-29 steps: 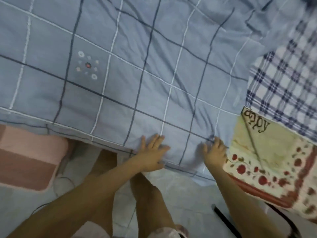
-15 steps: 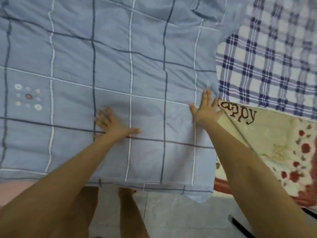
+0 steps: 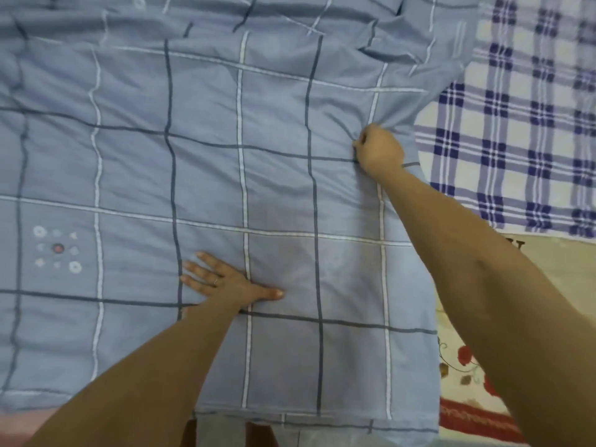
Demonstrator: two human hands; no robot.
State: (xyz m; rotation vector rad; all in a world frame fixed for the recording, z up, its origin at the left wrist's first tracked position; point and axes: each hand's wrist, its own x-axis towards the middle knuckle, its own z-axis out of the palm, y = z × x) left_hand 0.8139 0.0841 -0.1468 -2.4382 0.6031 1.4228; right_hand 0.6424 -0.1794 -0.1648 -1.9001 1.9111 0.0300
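Blue checked quilt point(image 3: 277, 195), one, runs off frame above and left of both hands. We see two hands on it: left hand point(image 3: 225, 282) pressed flat, fingers spread; right hand point(image 3: 380, 150) fisted, bunching the fabric, fingertips hidden. One flower motif point(image 3: 57, 250) left of left hand. Plaid sheet point(image 3: 516, 140) right of right hand. Floral blanket point(image 3: 461, 366) partly hidden under right forearm.

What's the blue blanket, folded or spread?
Spread out. The blue blanket lies flat under the left hand; right hand grips a bunch.
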